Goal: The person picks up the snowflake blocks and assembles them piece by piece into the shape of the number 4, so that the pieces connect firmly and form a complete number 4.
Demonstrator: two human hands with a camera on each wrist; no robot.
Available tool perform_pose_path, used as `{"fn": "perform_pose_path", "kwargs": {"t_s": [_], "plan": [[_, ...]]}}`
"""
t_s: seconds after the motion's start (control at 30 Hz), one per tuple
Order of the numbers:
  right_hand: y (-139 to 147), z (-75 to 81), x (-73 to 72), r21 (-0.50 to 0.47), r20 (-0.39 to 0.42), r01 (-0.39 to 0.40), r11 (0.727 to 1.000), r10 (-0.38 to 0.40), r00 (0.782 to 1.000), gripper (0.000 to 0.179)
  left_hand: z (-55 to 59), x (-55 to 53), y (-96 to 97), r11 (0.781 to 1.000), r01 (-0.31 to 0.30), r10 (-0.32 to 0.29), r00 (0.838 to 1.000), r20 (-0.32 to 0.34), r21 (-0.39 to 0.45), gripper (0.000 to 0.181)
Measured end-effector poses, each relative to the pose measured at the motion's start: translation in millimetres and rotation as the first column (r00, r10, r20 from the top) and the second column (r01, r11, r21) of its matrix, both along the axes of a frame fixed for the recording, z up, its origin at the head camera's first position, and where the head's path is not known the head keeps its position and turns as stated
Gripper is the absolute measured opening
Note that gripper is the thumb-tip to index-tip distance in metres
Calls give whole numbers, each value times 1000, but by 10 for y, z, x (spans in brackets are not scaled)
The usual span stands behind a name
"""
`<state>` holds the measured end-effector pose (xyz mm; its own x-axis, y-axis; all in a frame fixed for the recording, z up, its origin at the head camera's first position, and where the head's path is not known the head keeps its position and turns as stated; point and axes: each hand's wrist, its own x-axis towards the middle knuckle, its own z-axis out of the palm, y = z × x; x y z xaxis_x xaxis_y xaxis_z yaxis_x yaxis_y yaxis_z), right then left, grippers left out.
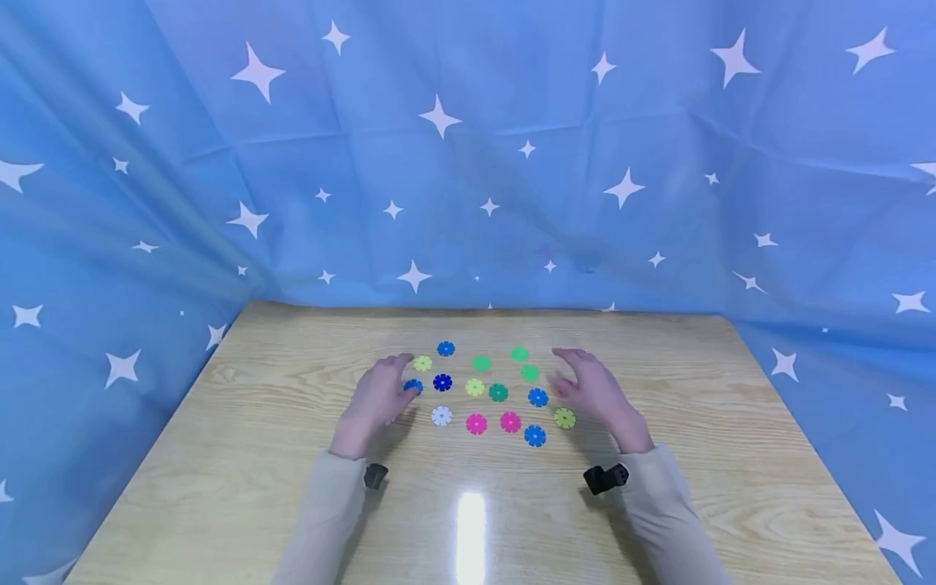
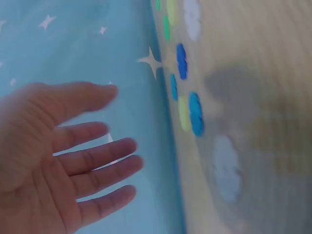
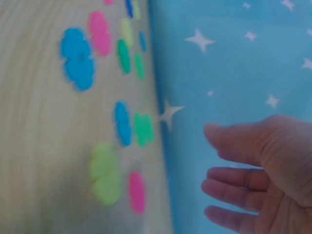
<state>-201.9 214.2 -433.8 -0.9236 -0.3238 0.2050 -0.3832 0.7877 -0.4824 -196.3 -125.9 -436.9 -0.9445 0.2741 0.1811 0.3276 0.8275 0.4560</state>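
Note:
Several notched plastic discs lie flat and apart on the wooden table between my hands. My left hand (image 1: 380,394) hovers at the left of the group with nothing in it, its thumb overlapping a blue disc (image 1: 412,384) in the head view. In the left wrist view its fingers (image 2: 105,161) are spread and relaxed, and a white disc (image 2: 227,168) lies below it. At the right side hovers my right hand (image 1: 595,390), also holding nothing, its fingers (image 3: 234,187) loosely extended. Nearest to it are a yellow-green disc (image 1: 565,418) and a pink disc (image 3: 137,192), partly hidden by the hand in the head view.
Toward the front of the group are two pink discs (image 1: 477,423) and a blue disc (image 1: 535,436). Green discs (image 1: 519,353) lie toward the back. A blue curtain (image 1: 468,195) with white stars hangs behind the table (image 1: 241,455) and along its sides.

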Motion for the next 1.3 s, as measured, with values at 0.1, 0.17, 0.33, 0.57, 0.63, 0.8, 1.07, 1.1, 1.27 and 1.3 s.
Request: {"fn": "perform_pose_path", "kwargs": {"t_s": [0.1,0.17,0.33,0.57,0.63,0.8,1.07,1.1,1.27,1.3], "plan": [[71,-89,-28,14,25,16,1000,-17,1000,40,-46,2,-83,1000,-16,15,996,87,14,46],[110,-143,-50,26,44,25,999,-26,999,38,-76,5,-125,1000,-20,19,991,129,6,43],[159,-241,-90,33,89,39,999,-41,995,34,-136,14,-199,1000,-21,24,981,191,-20,35],[183,-317,-130,60,152,47,997,-56,987,32,-158,30,-251,997,-58,66,972,224,-44,26],[173,-322,-142,68,158,55,996,-65,985,30,-157,36,-260,996,-71,82,969,233,-53,24],[142,-309,-166,83,186,82,993,-96,978,20,-149,47,-267,994,-82,99,962,255,-76,20],[149,-263,-211,66,260,123,990,-136,956,15,-134,38,-266,993,-75,97,963,253,-96,20],[151,-262,-211,58,265,124,991,-135,955,16,-137,38,-272,993,-73,93,963,253,-89,20],[168,-303,-208,14,284,131,991,-130,950,20,-192,38,-306,998,-60,65,963,263,-27,25],[171,-316,-208,7,283,131,991,-127,951,21,-206,39,-314,998,-58,58,964,259,-6,26]]}}
